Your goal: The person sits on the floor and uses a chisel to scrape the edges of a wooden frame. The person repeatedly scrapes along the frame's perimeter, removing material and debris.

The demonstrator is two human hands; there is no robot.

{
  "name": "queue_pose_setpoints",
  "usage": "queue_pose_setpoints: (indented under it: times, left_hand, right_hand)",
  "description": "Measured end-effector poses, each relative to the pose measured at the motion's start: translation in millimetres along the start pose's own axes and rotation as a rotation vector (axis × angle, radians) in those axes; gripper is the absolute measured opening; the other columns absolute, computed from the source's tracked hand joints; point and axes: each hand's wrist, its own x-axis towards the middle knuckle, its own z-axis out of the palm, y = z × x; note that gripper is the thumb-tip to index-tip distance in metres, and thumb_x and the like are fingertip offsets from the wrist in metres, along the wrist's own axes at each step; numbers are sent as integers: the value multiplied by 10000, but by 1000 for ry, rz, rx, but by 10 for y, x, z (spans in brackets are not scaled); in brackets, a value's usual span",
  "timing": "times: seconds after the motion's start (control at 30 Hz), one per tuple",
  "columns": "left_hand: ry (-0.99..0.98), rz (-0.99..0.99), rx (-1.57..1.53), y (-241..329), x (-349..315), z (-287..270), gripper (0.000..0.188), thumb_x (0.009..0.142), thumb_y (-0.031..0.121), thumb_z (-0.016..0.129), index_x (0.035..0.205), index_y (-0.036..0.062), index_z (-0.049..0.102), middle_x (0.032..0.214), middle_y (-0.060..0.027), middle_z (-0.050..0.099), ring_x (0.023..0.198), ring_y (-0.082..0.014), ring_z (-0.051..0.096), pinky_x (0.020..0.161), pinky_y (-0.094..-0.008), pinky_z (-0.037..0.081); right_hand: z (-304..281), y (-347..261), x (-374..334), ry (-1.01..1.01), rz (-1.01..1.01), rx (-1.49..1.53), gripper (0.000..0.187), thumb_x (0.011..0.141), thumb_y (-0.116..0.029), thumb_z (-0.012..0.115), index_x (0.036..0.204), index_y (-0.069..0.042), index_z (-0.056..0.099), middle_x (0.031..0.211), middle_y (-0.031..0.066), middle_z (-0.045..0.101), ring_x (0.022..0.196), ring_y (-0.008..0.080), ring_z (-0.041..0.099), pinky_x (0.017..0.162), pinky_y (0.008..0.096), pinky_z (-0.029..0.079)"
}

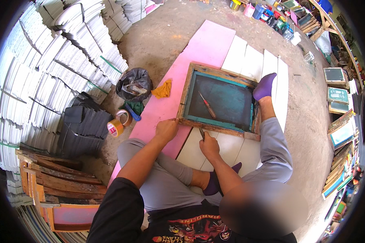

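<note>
A wooden screen-printing frame (183, 99) with dark mesh and teal edges lies before me. At its near left corner, my left hand (167, 130) is closed on the wood. My right hand (209, 146) is closed around a slim dark tool (202, 133) just below the frame's near edge; its exact kind is hard to make out. On the mesh rests a screwdriver (209, 108) with a red and clear handle. My foot in a purple sock (265, 86) touches the frame's right side.
Pink board (207, 38) and white boards (233, 56) lie under the frame. To the left are an orange cloth (162, 89), a black plastic bag (134, 84), tape rolls (115, 127) and tall tied stacks of white sheets (65, 56). More frames (337, 95) lean at the right.
</note>
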Motion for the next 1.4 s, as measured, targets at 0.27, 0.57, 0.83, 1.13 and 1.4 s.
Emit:
queue_pose_setpoints:
  times: [0.27,0.57,0.83,1.13,1.4]
  left_hand:
    - [135,42,-537,-596,-83,-258,345,957,284,682,1213,64,748,1023,-185,769,802,-298,756,733,-417,591]
    - [-385,-273,-1061,-1192,-181,-480,324,1016,288,647,1208,48,749,1003,-70,768,765,-183,734,658,-328,574]
    - [-496,-327,-1171,-1256,-93,-270,241,948,171,744,1104,-13,758,893,-141,761,706,-222,739,639,-350,622]
    - [-487,-413,-1305,-1213,-16,-247,262,917,187,799,946,-64,729,786,-150,738,684,-251,750,619,-361,629]
    - [-302,-378,-586,-1070,37,-251,450,911,431,775,885,-16,741,784,-145,732,642,-208,728,579,-370,576]
  right_hand:
    - [251,-415,-92,-107,-369,255,232,881,-152,656,1050,-8,589,778,227,684,734,357,710,657,453,555]
    - [682,-1250,332,-774,-224,584,389,1039,-348,622,1214,-6,559,928,118,717,744,205,718,596,357,567]
    - [568,-1271,352,-824,-64,521,458,1017,-386,665,1183,27,560,938,172,727,749,239,735,599,380,577]
    - [594,-1099,319,-793,208,801,485,967,-466,724,985,18,712,846,84,679,682,196,666,598,366,561]
    - [686,-817,390,-770,48,797,350,959,-346,757,857,-20,682,696,30,599,565,143,571,503,321,479]
